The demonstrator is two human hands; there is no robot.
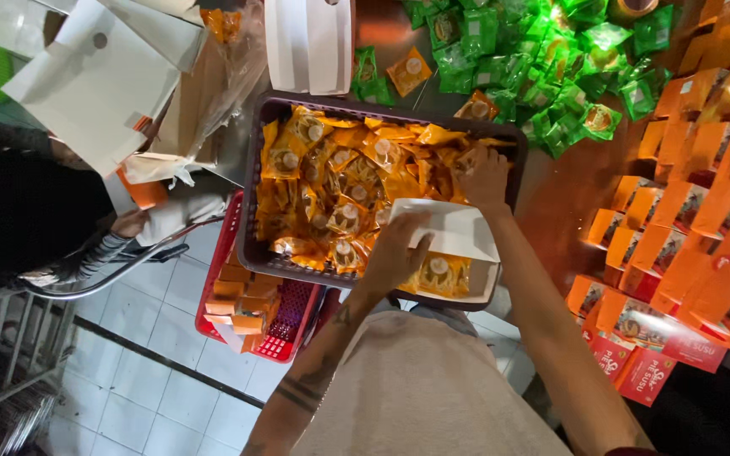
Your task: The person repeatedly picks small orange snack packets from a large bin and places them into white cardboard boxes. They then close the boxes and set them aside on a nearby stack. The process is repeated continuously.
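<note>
My left hand (394, 252) grips the near-left edge of an open white cardboard box (458, 232) that rests on the rim of a dark plastic basket (251, 245). A yellow sachet (443, 272) lies inside the box. My right hand (483, 176) reaches into the basket at its far right side, fingers closed among the yellow sachets (344, 181) that fill it. Whether the fingers hold a sachet is hidden.
A heap of green sachets (542, 59) lies beyond the basket on the brown table. Rows of orange boxes (690, 194) stand at the right. A red basket (255, 312) with orange boxes sits lower left. Flat white boxes (99, 72) and another person (19, 203) are at left.
</note>
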